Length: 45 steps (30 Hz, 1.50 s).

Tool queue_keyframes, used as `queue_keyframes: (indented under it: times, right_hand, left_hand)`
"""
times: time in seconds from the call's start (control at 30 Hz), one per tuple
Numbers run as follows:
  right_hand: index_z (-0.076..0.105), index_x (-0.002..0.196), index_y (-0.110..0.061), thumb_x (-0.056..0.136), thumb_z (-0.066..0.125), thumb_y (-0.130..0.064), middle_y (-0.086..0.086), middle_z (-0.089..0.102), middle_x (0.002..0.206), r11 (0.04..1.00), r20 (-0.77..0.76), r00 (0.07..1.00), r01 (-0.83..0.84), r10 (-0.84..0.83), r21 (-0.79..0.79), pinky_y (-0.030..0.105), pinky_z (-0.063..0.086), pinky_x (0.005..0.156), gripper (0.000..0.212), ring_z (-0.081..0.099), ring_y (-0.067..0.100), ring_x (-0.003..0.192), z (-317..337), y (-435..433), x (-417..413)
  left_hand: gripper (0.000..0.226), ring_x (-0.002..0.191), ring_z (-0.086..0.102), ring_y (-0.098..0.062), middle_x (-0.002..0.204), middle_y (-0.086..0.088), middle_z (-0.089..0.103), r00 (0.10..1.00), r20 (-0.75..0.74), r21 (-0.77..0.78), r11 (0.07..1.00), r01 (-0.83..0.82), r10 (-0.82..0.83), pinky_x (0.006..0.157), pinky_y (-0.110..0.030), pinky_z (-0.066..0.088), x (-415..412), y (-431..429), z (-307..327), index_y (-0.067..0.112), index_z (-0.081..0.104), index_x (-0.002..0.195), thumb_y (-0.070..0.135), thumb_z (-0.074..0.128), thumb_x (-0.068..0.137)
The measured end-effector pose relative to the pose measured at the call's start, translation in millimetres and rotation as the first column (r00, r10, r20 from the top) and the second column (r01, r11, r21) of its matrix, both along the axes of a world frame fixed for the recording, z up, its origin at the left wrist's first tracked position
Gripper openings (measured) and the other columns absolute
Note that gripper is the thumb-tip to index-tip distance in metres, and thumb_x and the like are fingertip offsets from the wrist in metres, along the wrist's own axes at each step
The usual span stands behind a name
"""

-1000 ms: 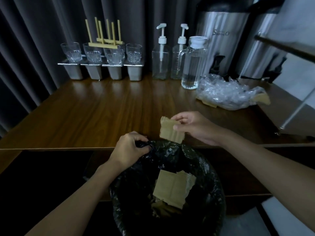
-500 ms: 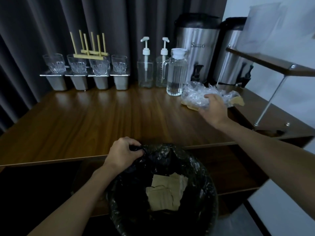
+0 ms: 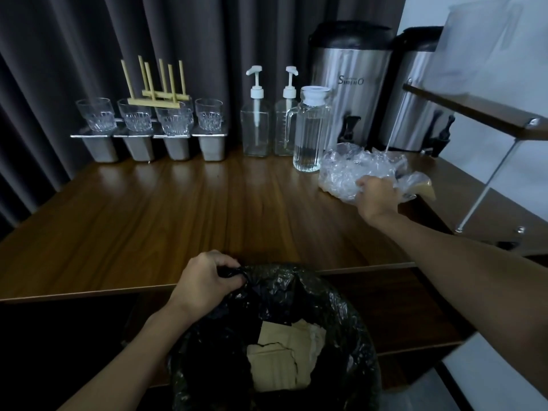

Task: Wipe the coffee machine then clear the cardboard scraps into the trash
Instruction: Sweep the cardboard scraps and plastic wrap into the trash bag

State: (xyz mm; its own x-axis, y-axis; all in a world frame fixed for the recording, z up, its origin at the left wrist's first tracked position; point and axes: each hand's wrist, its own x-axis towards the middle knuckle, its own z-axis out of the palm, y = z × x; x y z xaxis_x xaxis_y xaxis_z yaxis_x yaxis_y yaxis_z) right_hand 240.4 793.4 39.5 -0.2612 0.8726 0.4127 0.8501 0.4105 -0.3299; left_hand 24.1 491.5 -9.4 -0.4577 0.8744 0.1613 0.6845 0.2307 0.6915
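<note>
Left grip (image 3: 207,280) is clamped on the rim of the black trash bag (image 3: 341,315), fingers curled round a fold of it. It holds the bag mouth just below the front edge of the worktop (image 3: 178,209). Cardboard scraps (image 3: 281,360) lie inside the bag, torn tan pieces overlapping.

Right grip (image 3: 376,197) is out at the far right of the worktop, fingers curled into the crumpled clear plastic wrap (image 3: 350,170). Fingertips are buried in the plastic, so can't tell how much it clutches. One more cardboard piece (image 3: 427,189) pokes out from under the wrap on its right side, lying on the worktop.

Behind the wrap is the steel coffee machine (image 3: 353,93) with black lid and tap, and a second steel urn (image 3: 415,108) to its right. A glass water jug (image 3: 310,137) with white cap sits just left of the wrap, with two pump bottles (image 3: 256,129) beside it.

Back left are four glasses (image 3: 96,115) on steel tubs, with a wooden stick rack (image 3: 157,97) resting on the middle ones. Shelf (image 3: 474,114) at the right edge, dark curtain (image 3: 89,40) behind.
</note>
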Motion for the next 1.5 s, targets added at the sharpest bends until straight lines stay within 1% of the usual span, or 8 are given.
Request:
queue_keyframes:
  times: [0.37, 0.53, 0.73, 0.9, 1.03, 1.17, 1.33, 1.5]
  right_hand:
    - [0.070, 0.104, -0.007, 0.089, 0.059, 0.000, 0.003, 0.066, 0.102, 0.798, -0.261, 0.760, -0.597, 0.595, 0.079, 0.005, 0.038, 0.086, 0.020, 0.057, 0.011, 0.097, 6.4, -96.9, -24.5]
    - [0.065, 0.119, -0.024, 0.085, 0.058, -0.011, -0.006, 0.056, 0.124, 0.929, -0.051, 0.928, -0.370, 0.369, -0.010, 0.045, 0.029, 0.107, 0.037, 0.043, 0.016, 0.123, 9.0, -91.3, -3.9]
    - [0.050, 0.136, -0.025, 0.086, 0.060, -0.038, -0.001, 0.034, 0.147, 0.809, 0.168, 0.821, -0.569, 0.546, 0.147, 0.047, 0.010, 0.114, 0.052, 0.022, 0.020, 0.140, 19.4, -120.4, -10.8]
    - [0.011, 0.152, -0.037, 0.082, 0.048, -0.075, -0.002, 0.013, 0.162, 0.833, 0.392, 0.757, -0.552, 0.523, -0.044, 0.059, -0.003, 0.116, 0.088, -0.005, 0.022, 0.150, 10.8, -118.3, -41.3]
    - [0.004, 0.152, -0.036, 0.084, 0.040, -0.077, 0.004, 0.052, 0.139, 0.871, 0.289, 0.822, -0.476, 0.490, -0.125, 0.061, 0.010, 0.114, 0.087, 0.029, 0.027, 0.142, 4.1, -107.0, -59.2]
    - [-0.002, 0.149, -0.042, 0.078, 0.049, -0.080, 0.012, 0.044, 0.142, 0.864, 0.260, 0.826, -0.456, 0.500, -0.211, 0.063, 0.020, 0.111, 0.095, 0.043, 0.031, 0.131, -6.4, -99.6, -70.9]
    - [0.032, 0.144, -0.039, 0.079, 0.060, -0.068, 0.002, 0.000, 0.159, 0.860, 0.248, 0.830, -0.443, 0.500, -0.252, 0.062, 0.028, 0.109, 0.076, 0.027, 0.032, 0.140, -18.1, -92.3, -72.5]
    - [0.061, 0.109, -0.020, 0.086, 0.069, -0.036, 0.003, 0.065, 0.110, 0.865, 0.048, 0.880, -0.454, 0.473, -0.213, 0.037, 0.054, 0.080, 0.030, 0.062, 0.016, 0.089, -20.5, -86.2, -71.8]
  left_hand:
    - [0.016, 0.094, 0.060, -0.005, 0.098, 0.011, 0.064, 1.000, 0.005, -0.023, 1.000, 0.009, -0.009, 0.073, -0.007, 0.037, 0.9, 1.0, 3.3, 0.023, 0.075, 0.094, 0.027, 0.082, 0.080]
    - [0.017, 0.096, 0.061, -0.007, 0.102, 0.006, 0.066, 1.000, -0.007, -0.022, 1.000, 0.007, -0.007, 0.074, -0.011, 0.040, 0.7, 2.4, 3.8, 0.021, 0.076, 0.095, 0.027, 0.081, 0.079]
    - [0.017, 0.090, 0.062, -0.007, 0.100, 0.006, 0.066, 1.000, -0.011, -0.017, 1.000, 0.017, -0.017, 0.075, -0.015, 0.044, 0.7, 2.3, 5.1, 0.020, 0.077, 0.095, 0.026, 0.082, 0.079]
    - [0.016, 0.082, 0.058, 0.000, 0.091, 0.012, 0.062, 0.999, -0.035, -0.005, 1.000, 0.027, -0.028, 0.064, -0.001, 0.036, 2.6, 1.6, 6.3, 0.020, 0.078, 0.094, 0.024, 0.081, 0.079]
    - [0.014, 0.080, 0.057, 0.001, 0.093, 0.011, 0.062, 0.999, -0.043, -0.002, 1.000, 0.030, -0.030, 0.063, -0.001, 0.038, 2.9, 1.0, 6.1, 0.021, 0.078, 0.093, 0.024, 0.081, 0.080]
    - [0.016, 0.081, 0.056, 0.002, 0.093, 0.012, 0.062, 0.999, -0.033, -0.002, 0.999, 0.037, -0.037, 0.064, 0.000, 0.038, 2.0, 0.5, 5.6, 0.020, 0.077, 0.097, 0.023, 0.080, 0.081]
    - [0.016, 0.085, 0.059, -0.001, 0.095, 0.010, 0.063, 1.000, -0.020, -0.007, 1.000, 0.023, -0.024, 0.065, -0.002, 0.038, -0.3, 2.4, 2.9, 0.023, 0.077, 0.095, 0.026, 0.081, 0.079]
    - [0.020, 0.088, 0.060, -0.003, 0.097, 0.010, 0.064, 0.999, -0.028, -0.012, 1.000, 0.023, -0.024, 0.066, -0.003, 0.038, -1.4, 3.2, 1.9, 0.022, 0.077, 0.099, 0.028, 0.081, 0.079]
